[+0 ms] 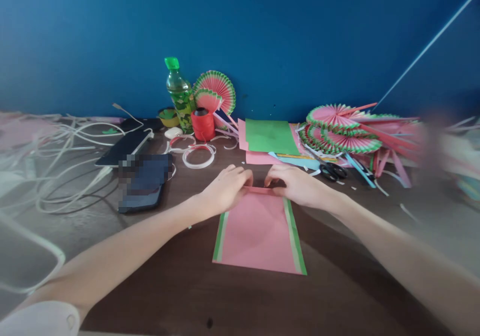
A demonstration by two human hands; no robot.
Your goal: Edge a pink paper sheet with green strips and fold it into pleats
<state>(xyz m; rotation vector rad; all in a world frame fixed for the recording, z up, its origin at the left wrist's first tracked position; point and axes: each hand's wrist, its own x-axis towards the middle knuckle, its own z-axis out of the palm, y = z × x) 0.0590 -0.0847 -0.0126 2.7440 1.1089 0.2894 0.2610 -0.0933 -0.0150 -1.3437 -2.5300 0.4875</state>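
A pink sheet of paper (258,231) with green and pale green strips down both long sides lies on the dark brown table (165,281). Its far edge is turned up into a narrow fold. My left hand (229,186) pinches the left end of that fold, fingers curled over it. At the right end, my right hand (290,183) grips the same fold between thumb and bent fingers. The near part of the sheet rests flat, its bottom edge toward me. The fingertips are partly hidden behind the fold.
Behind my hands lie green paper (270,135), black scissors (332,170) and a heap of pleated paper fans (337,126). Left of these stand a tape roll (199,156), red thread spool (203,126) and green-capped bottle (180,96). A phone (148,183) and white cables (48,176) occupy the left.
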